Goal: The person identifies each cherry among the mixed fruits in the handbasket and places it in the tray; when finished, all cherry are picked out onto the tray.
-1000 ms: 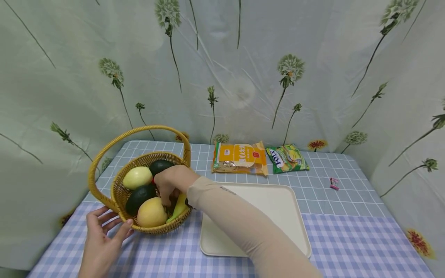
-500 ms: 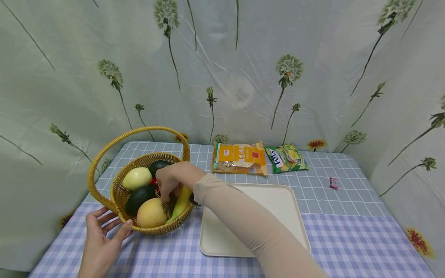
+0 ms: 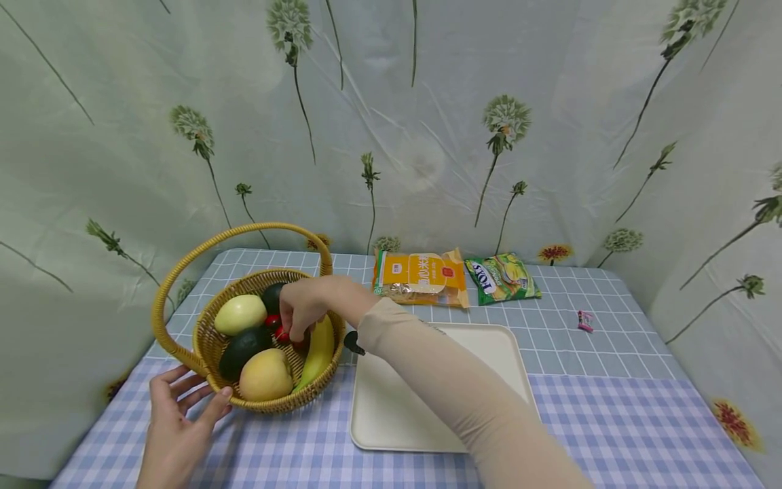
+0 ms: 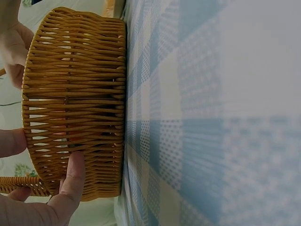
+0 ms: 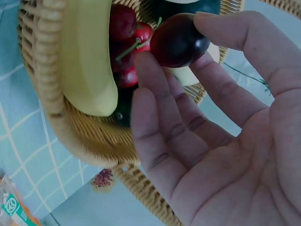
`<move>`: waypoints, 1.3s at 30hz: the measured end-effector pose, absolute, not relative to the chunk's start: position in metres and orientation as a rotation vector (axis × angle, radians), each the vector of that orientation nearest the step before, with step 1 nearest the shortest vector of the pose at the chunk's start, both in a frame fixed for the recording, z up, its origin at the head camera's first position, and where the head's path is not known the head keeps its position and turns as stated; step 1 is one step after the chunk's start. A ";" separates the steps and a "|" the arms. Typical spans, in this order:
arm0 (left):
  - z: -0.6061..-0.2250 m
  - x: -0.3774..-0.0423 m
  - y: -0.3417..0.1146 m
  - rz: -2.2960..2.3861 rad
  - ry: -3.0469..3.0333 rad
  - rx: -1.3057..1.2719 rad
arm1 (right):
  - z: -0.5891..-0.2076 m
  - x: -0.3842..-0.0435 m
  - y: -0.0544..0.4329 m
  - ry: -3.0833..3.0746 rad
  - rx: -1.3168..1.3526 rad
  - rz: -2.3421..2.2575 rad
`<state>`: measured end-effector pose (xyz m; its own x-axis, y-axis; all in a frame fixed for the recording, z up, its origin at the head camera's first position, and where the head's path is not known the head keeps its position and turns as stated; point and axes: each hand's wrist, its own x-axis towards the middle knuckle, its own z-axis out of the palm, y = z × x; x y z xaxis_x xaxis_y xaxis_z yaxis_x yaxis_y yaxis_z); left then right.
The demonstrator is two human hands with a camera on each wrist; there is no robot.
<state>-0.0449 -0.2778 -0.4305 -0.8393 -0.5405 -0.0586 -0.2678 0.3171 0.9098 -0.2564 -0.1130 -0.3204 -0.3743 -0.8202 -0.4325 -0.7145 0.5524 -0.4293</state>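
I have a small dark red fruit (image 5: pixel 176 40) pinched lightly in the right hand (image 3: pixel 308 302), thumb on one side and a fingertip on the other; the grip is only as wide as the fruit, with the remaining fingers loosely bent. It sits within the mouth of the basket (image 3: pixel 287 402), just beside the bright red cherries (image 5: pixel 127 75) and near the banana (image 3: pixel 318 356). I can't feel weight from here, but I'd judge it light, firm and, given that gloss, slippery, so I'd keep hold at its widest part and squeeze gently in case the skin bruises. The right arm, in a pale sleeve (image 3: pixel 452 394), slants across the tray (image 3: pixel 381 414), wrist bent and fingers pointing down. My left hand (image 3: pixel 183 421) is spread, thumb at the basket's rim, a fingertip touching its outer wall, steadying it on the counter (image 3: pixel 599 435), I'd say.
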 end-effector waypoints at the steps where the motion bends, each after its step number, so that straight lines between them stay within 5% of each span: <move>1: -0.431 -0.045 -0.278 -1.529 -2.330 0.732 | -0.320 -0.257 -0.111 2.173 -1.256 -0.242; 26: -0.434 -0.045 -0.281 -1.633 -2.271 0.683 | -0.305 -0.271 0.002 2.332 -1.324 -0.542; 39: -0.432 -0.045 -0.280 -1.749 -2.185 0.734 | -0.345 -0.266 0.054 2.394 -1.210 -0.694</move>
<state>-0.0454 -0.2802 -0.4320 -0.8426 -0.5258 -0.1168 -0.2289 0.1533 0.9613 -0.2659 0.0542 -0.3452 -0.5632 -0.8200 -0.1019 -0.6383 0.5101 -0.5765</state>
